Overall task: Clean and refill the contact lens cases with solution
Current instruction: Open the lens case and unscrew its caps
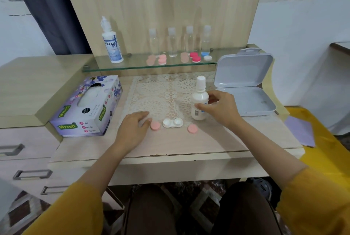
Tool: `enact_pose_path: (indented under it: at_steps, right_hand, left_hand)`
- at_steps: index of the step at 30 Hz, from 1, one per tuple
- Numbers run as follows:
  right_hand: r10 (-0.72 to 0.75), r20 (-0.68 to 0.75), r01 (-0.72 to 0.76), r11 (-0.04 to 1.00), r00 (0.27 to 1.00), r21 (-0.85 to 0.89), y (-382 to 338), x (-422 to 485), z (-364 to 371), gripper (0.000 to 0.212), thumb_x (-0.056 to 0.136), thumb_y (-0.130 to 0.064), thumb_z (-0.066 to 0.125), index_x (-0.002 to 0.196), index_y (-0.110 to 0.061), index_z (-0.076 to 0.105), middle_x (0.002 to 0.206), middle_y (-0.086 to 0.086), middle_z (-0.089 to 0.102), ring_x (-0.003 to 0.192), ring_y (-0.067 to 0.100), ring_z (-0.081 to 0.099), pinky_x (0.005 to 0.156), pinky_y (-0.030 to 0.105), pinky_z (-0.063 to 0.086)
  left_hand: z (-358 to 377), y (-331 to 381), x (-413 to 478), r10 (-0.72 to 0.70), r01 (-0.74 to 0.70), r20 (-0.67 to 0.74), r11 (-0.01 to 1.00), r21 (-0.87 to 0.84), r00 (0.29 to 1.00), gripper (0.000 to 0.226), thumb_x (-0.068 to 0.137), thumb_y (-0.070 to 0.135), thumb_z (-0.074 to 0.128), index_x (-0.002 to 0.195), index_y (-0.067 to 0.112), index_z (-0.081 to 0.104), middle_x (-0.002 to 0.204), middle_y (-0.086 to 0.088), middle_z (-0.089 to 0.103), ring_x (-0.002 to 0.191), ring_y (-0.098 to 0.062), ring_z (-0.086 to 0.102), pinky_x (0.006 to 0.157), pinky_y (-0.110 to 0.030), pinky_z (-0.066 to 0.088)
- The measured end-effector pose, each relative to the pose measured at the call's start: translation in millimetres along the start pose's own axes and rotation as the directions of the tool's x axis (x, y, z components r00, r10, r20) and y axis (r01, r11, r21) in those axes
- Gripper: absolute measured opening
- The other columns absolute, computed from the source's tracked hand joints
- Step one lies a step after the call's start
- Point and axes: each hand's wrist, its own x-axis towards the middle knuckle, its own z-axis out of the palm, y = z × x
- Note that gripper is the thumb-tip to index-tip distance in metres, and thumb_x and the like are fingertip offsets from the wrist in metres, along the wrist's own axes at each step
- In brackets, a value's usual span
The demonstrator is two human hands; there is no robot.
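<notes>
Right hand (pixel 222 110) holding bottle (pixel 199 97), left hand (pixel 132 127) by cap (pixel 155 126)

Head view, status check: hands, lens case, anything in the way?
Left hand open, resting by pink cap. Right hand grips white bottle, upright, capped. Lens case uncapped on desk, second cap beside it. Nothing blocking.

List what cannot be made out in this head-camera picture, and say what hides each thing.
1. Head view: whether the open lens case holds any solution; its wells are too small and white.
2. Head view: the label on the small white bottle; the right hand covers part, and the rest is blurred.
3. Head view: the fill of the clear bottles on the glass shelf; they are blurred and see-through.
</notes>
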Motion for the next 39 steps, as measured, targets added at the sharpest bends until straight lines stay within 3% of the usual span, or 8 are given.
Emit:
enact_pose_path:
  at_steps: [4,7,13,17,22,29,34,39]
  right_hand:
    - [0.012,0.020,-0.014,0.995,1.000,0.095,7,-11,4,0.039,0.069,-0.023,0.079,0.103,-0.012,0.063,0.093,-0.004,0.065,0.085,0.007,0.059,0.068,0.010,0.042]
    - [0.015,0.026,-0.020,0.983,1.000,0.181,10,-15,5,0.043,0.066,-0.023,0.082,0.102,-0.013,0.060,0.093,-0.006,0.065,0.085,0.004,0.060,0.068,0.009,0.044]
    - [0.007,-0.009,-0.005,0.970,1.000,0.241,13,-17,12,0.047,0.064,-0.017,0.083,0.104,-0.011,0.059,0.095,-0.002,0.066,0.089,0.010,0.062,0.071,0.014,0.050]
    - [-0.003,-0.017,0.007,0.969,1.000,0.246,13,-18,13,0.047,0.066,-0.016,0.081,0.107,-0.009,0.059,0.095,-0.002,0.065,0.088,0.011,0.062,0.072,0.018,0.051]
    - [-0.027,-0.019,0.031,0.970,0.999,0.241,14,-20,13,0.045,0.067,-0.015,0.081,0.105,-0.011,0.059,0.092,-0.006,0.064,0.087,0.009,0.061,0.072,0.017,0.050]
    - [-0.019,-0.007,0.020,0.965,1.000,0.261,15,-19,14,0.043,0.067,-0.015,0.081,0.103,-0.013,0.059,0.088,-0.012,0.062,0.081,0.003,0.060,0.066,0.010,0.048]
    - [-0.017,-0.014,0.020,0.967,1.000,0.254,14,-20,15,0.043,0.066,-0.015,0.081,0.103,-0.014,0.058,0.088,-0.012,0.062,0.082,0.006,0.061,0.070,0.019,0.051]
    - [0.001,-0.025,0.006,0.963,1.000,0.269,12,-23,15,0.045,0.065,-0.016,0.082,0.102,-0.016,0.057,0.089,-0.012,0.062,0.080,0.004,0.059,0.069,0.017,0.050]
  left_hand:
    - [-5,34,10,0.105,-0.114,-0.098,0.989,-0.092,0.990,0.027,0.091,0.022,0.055,0.115,0.013,0.062,0.121,-0.001,0.059,0.106,-0.015,0.053,0.092,-0.022,0.036]
    - [-7,69,17,0.210,-0.217,-0.053,0.954,-0.205,0.976,0.026,0.089,0.021,0.057,0.115,0.018,0.062,0.117,0.003,0.060,0.098,-0.007,0.055,0.086,-0.015,0.039]
    - [-4,121,36,0.456,-0.426,0.153,0.884,-0.191,0.877,0.046,0.091,0.007,0.052,0.133,0.024,0.046,0.141,0.006,0.043,0.128,-0.008,0.037,0.105,-0.023,0.030]
    - [4,131,46,0.441,-0.406,0.163,0.890,-0.209,0.883,0.041,0.090,0.000,0.049,0.123,0.023,0.058,0.129,0.001,0.056,0.113,-0.015,0.054,0.099,-0.027,0.041]
    - [1,134,53,0.365,-0.342,0.066,0.911,-0.232,0.929,0.019,0.073,0.021,0.075,0.091,0.016,0.068,0.091,0.002,0.067,0.078,-0.010,0.057,0.073,-0.022,0.044]
    - [0,132,53,0.442,-0.383,0.173,0.877,-0.292,0.880,0.037,0.083,0.001,0.061,0.116,0.017,0.063,0.116,0.004,0.063,0.106,-0.007,0.057,0.094,-0.015,0.043]
    - [4,135,55,0.360,-0.346,0.025,0.913,-0.218,0.933,0.022,0.068,0.029,0.079,0.080,0.018,0.065,0.080,0.002,0.066,0.073,-0.015,0.058,0.076,-0.038,0.050]
    - [8,140,55,0.314,-0.318,-0.052,0.928,-0.195,0.948,0.034,0.064,0.041,0.080,0.070,0.016,0.058,0.064,0.004,0.060,0.058,-0.008,0.049,0.063,-0.035,0.048]
